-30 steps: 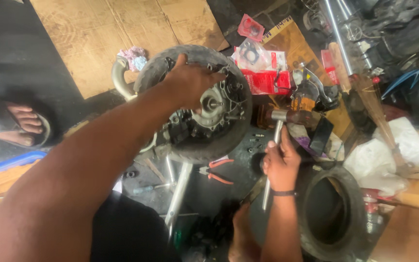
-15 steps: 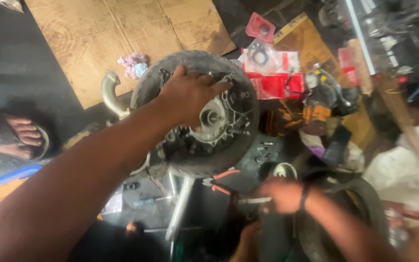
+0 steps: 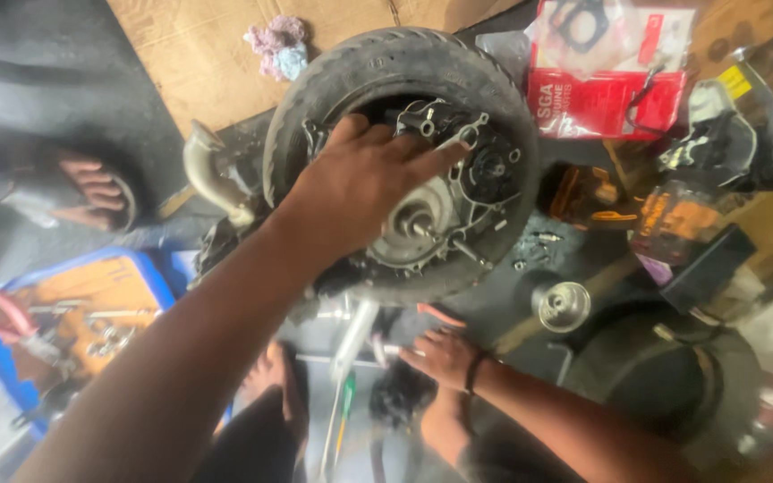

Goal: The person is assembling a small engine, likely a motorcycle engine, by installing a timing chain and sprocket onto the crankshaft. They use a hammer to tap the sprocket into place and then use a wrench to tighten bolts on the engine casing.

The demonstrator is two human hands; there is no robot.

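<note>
Left hand (image 3: 364, 183) lies flat, fingers spread and unclenched, on the engine hub (image 3: 440, 210) inside the small wheel (image 3: 400, 161) at centre, seemingly steadying it; right hand (image 3: 445, 356) is low and near, below the wheel, fingers loosely curled over red-handled pliers (image 3: 440, 315), though whether it grips them I cannot tell; a metal cup (image 3: 561, 306) sits to the right.

loose tools (image 3: 378, 358) crowd floor below wheel (image 3: 315, 98).
</note>
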